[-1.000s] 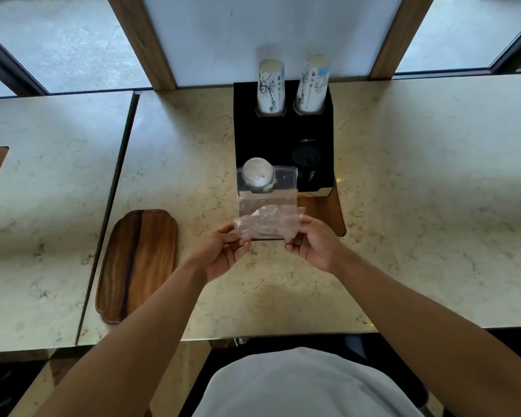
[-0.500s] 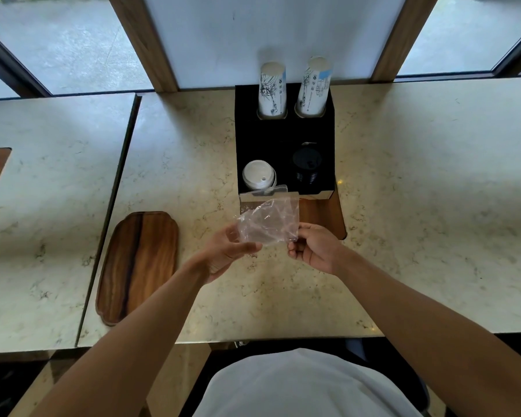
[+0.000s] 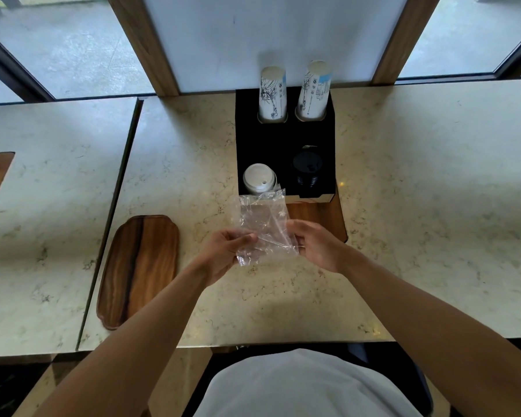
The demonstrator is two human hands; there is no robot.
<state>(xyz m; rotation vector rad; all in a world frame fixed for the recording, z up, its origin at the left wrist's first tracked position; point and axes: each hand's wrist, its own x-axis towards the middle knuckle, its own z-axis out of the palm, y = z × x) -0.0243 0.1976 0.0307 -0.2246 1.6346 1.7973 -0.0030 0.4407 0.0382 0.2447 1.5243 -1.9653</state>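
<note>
A crumpled clear plastic bag (image 3: 263, 227) hangs above the marble counter (image 3: 418, 206), held between both hands. My left hand (image 3: 226, 254) pinches its lower left edge. My right hand (image 3: 316, 245) pinches its right edge. Just beyond the bag stands a black cup organizer (image 3: 285, 145). Its front slots hold a stack of white lids (image 3: 258, 179) and a stack of black lids (image 3: 309, 173). Two stacks of printed paper cups, the left stack (image 3: 272, 93) and the right stack (image 3: 315, 90), stick up from the back slots.
A wooden tray (image 3: 139, 269) lies on the counter to the left. The organizer sits on a wooden board (image 3: 322, 215). A gap (image 3: 112, 212) separates this counter from another one on the left. Windows and a wooden-framed panel line the back.
The bag has been opened out and stands taller between my hands. Both hands have come slightly nearer to me, away from the organizer, uncovering the white lids.
</note>
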